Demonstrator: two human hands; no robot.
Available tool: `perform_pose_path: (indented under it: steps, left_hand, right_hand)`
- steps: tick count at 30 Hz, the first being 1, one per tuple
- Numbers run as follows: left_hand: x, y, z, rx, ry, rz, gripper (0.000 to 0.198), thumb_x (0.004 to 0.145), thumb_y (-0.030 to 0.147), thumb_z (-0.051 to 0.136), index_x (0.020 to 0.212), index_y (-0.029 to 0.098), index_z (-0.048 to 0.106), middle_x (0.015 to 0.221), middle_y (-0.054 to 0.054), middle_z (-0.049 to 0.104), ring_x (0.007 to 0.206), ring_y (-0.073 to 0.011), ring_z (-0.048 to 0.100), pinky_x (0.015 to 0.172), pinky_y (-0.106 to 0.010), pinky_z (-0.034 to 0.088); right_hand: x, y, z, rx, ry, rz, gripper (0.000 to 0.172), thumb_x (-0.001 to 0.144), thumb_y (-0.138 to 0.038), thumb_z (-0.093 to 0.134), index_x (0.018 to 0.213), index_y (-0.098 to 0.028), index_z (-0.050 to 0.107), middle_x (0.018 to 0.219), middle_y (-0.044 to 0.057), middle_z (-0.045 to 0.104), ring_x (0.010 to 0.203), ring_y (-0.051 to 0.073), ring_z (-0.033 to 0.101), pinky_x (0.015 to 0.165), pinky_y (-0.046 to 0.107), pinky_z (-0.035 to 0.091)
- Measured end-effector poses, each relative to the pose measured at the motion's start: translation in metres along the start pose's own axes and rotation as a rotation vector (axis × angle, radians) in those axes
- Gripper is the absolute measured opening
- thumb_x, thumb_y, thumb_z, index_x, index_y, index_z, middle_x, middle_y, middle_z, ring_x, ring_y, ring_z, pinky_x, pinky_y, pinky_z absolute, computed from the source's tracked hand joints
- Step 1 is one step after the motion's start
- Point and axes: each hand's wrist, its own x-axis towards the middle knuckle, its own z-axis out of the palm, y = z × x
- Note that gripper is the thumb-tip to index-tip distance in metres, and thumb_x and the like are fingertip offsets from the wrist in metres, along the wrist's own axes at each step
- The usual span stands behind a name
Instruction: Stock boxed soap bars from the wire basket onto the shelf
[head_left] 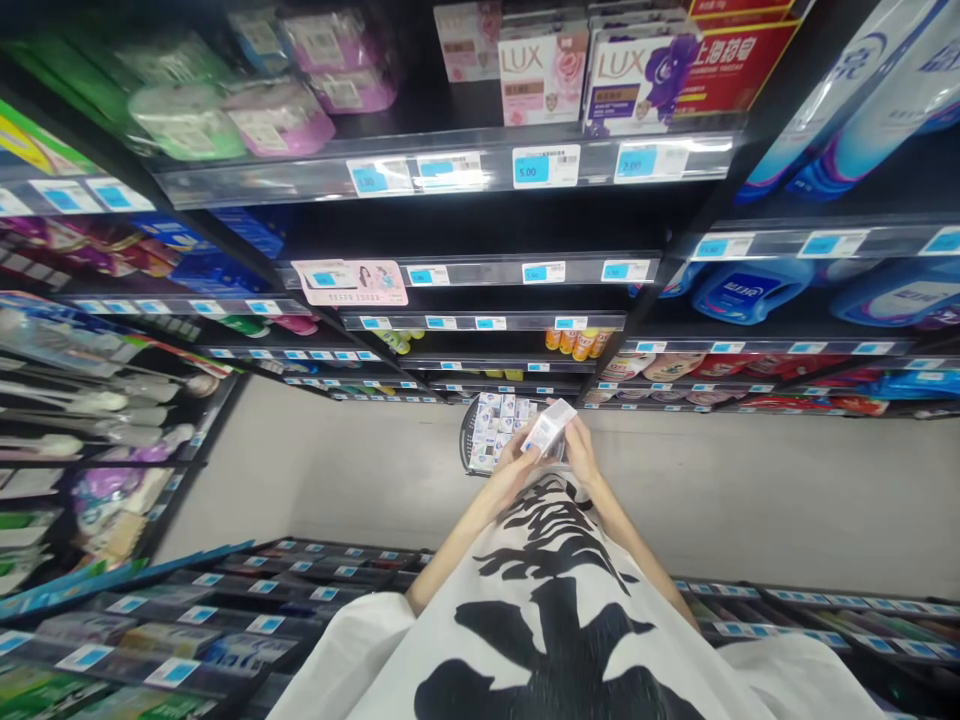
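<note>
A small white box (pixel 549 426), like a soap box, is held in front of my body at the middle of the view. My left hand (pixel 516 458) is closed around its lower left side. On its right edge the fingers of my right hand (pixel 580 446) press against it. Below my hands, a dark basket (pixel 466 436) stands on the floor with several white and blue boxes (pixel 489 428) packed inside. My hands and the held box hide the basket's right part.
Facing me is a dark shelf unit with price tags, carrying LUX soap boxes (pixel 541 78), wrapped soaps (pixel 270 115) and orange bottles (pixel 581 343). Blue detergent bottles (pixel 742 290) line the right shelves. Brushes (pixel 67 397) hang at left. Another shelf (pixel 199 612) runs behind me along the grey floor (pixel 360 470).
</note>
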Motion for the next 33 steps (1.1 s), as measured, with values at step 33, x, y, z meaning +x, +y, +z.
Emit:
perform_pose_path:
  steps: [33]
  left_hand:
    - [0.029,0.037,-0.019,0.82,-0.023,0.151,0.049,0.092,0.051,0.069,0.13,0.021,0.075,0.134,-0.012,0.074,0.117,-0.0299,0.069,0.087,-0.037,0.062]
  right_hand:
    - [0.002,0.011,-0.022,0.117,0.186,0.063,0.055,0.088,-0.063,0.074,0.126,-0.023,0.076,0.124,0.013,0.08,0.113,0.031,0.077,0.097,0.039,0.062]
